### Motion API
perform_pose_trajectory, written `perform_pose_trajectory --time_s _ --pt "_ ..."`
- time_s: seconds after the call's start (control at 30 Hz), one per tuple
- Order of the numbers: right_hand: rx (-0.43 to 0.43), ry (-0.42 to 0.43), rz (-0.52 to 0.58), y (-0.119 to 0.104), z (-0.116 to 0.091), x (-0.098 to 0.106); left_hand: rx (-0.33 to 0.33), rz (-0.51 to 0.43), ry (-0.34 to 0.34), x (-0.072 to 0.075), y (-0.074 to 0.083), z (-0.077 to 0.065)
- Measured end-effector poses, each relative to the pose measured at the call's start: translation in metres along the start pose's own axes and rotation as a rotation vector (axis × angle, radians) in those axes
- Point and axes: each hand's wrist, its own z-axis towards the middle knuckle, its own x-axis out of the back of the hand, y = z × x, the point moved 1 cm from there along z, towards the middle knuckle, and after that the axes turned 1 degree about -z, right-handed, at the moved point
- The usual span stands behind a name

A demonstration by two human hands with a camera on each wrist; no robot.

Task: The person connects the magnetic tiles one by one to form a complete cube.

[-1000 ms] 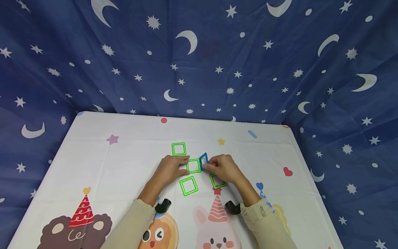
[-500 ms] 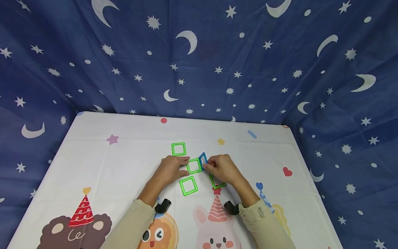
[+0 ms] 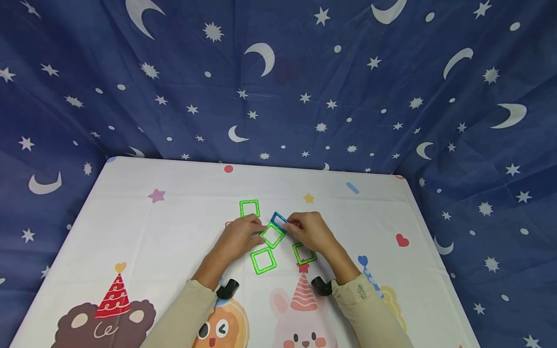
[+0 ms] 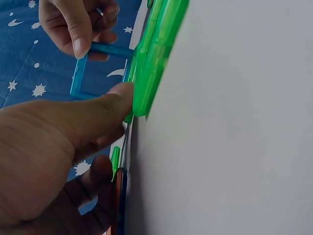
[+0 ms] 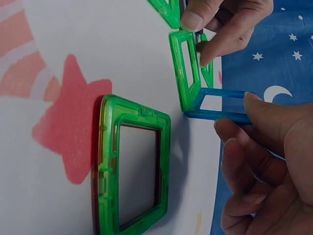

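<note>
My right hand pinches a blue magnetic tile, an open frame, between thumb and fingers. In the right wrist view the blue tile stands up from the table, its lower edge along the end of a green square magnetic tile. That green tile lies turned cornerwise between the hands in the head view. My left hand holds its near-left corner between thumb and forefinger. In the left wrist view the left thumb lies against the green tile; the other fingers curl beside an orange tile.
More green square tiles lie around: one farther back, one in front, and one below the right hand, with a reddish layer showing under it in the right wrist view. A printed white cloth covers the table; a starry blue curtain rises behind.
The middle green tile has turned from square-on to cornerwise. The blue tile has swung round left and back with it, and the right hand has followed slightly; the left hand has barely moved.
</note>
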Motion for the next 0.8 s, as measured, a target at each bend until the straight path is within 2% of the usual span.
perform_pose_trajectory --time_s 0.27,0.5,0.63,0.8 --pt "0.003 0.017 -0.074 -0.006 0.002 0.000 -0.045 0.079 0.005 0.001 0.002 -0.001" --pt "0.030 0.038 -0.111 -0.009 0.002 0.000 -0.030 0.121 -0.052 0.000 0.005 -0.001" --pt "0.031 0.043 -0.135 -0.010 0.003 0.000 -0.048 0.143 -0.042 -0.002 0.005 -0.001" --pt "0.018 0.042 -0.140 -0.012 0.003 0.001 -0.026 0.127 -0.039 -0.001 0.003 -0.001"
